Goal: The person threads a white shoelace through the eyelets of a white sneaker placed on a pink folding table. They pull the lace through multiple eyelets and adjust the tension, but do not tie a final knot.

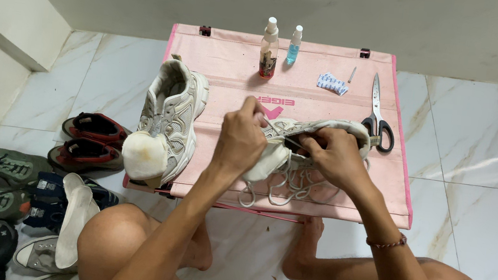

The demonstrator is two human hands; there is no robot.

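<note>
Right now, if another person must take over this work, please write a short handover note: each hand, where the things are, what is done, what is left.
Left hand: grips the tongue end of the cream sneaker on the pink table.
Right hand: fingers at the sneaker's opening.
Laces: pulled loose, hanging off the table's front edge.
Second sneaker: stands left on the table, unlaced, an insole leaning against it.
Scissors right; two spray bottles at the back.
Done: the held shoe's laces look partly out. Left: apparently the rest.
</note>
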